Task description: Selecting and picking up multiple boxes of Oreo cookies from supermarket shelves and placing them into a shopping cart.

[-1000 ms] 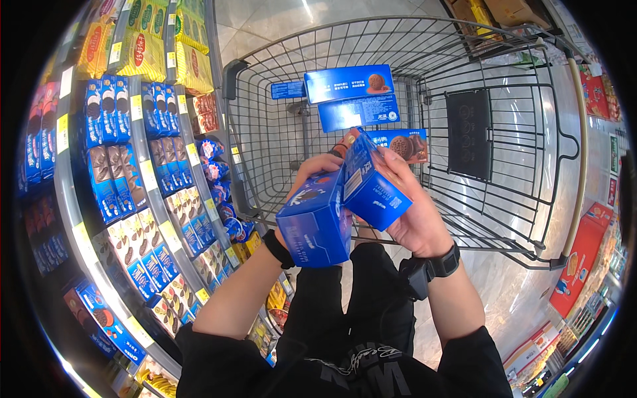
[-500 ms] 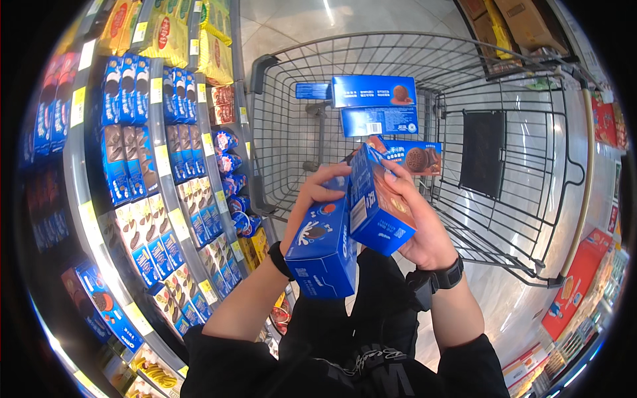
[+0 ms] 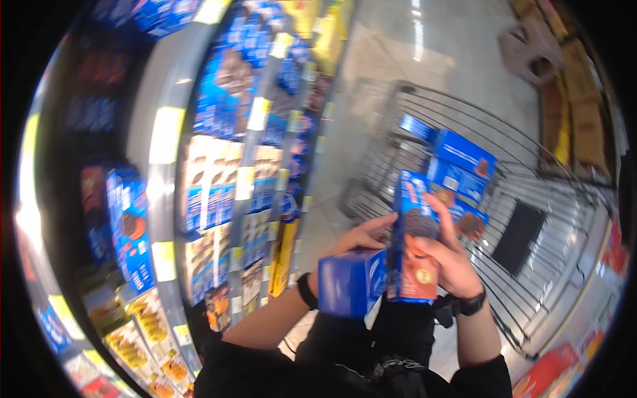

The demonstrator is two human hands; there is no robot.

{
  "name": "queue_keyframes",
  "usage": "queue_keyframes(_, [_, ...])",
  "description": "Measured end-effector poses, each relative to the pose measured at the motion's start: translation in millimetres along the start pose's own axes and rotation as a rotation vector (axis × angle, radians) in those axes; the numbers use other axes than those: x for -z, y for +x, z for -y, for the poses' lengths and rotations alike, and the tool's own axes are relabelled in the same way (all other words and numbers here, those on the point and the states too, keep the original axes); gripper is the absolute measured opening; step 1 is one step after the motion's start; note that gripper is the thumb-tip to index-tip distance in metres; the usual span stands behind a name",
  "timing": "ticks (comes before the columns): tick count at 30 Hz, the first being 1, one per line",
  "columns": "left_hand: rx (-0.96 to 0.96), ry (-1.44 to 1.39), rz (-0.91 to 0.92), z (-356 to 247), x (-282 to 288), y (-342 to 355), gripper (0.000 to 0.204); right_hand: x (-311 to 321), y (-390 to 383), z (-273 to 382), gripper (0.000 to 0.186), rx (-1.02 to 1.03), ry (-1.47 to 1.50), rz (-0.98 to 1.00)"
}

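Setting twelve at the top of our view, we place both held cartons between four and five o'clock. Our left hand (image 3: 358, 239) grasps the plain-ended blue carton (image 3: 345, 285), fingers over its far side, palm partly hidden. Our right hand (image 3: 459, 266) grips the upright cookie carton (image 3: 413, 225), fingers and thumb closed across its front; the two cartons stand side by side, contact between them unclear.

Progress: at least four boxes (image 3: 464, 154) lie in the wire cart (image 3: 403, 87), between two and three o'clock. The held pair is outside it, so we judge the loading partly done, those two unplaced.

Labels: the upright carton shows dark cookies, a brown lower panel and a gold roundel. Its pale lettering smears with blur. Yellow price tags (image 3: 166, 136) on the shelves (image 3: 176, 93) at nine o'clock are illegible to us.
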State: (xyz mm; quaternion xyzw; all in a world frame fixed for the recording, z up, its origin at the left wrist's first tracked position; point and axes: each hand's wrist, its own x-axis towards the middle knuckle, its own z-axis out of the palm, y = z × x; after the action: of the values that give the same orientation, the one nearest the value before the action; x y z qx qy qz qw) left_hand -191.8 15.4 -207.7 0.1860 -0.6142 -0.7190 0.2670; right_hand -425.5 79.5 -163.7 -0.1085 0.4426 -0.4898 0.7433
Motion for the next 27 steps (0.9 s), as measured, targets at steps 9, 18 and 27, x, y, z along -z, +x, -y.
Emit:
queue_keyframes(9, [0.423, -0.384, -0.508, -36.6, -33.7, -44.8, 0.087, -32.7, 22.3, 25.5, 0.118, 0.195, -0.34, 0.127])
queue_keyframes(18, [0.486, 0.416, -0.407, 47.7, -30.1, 99.2, 0.091, 29.4, 25.7, 60.9, 0.086, 0.544, -0.495, -0.244])
queue_keyframes(27, [0.844, 0.821, -0.033, 169.8, -84.3, 179.2, 0.077, 80.2, 1.7, 66.3, 0.088, 0.488, -0.422, -0.409])
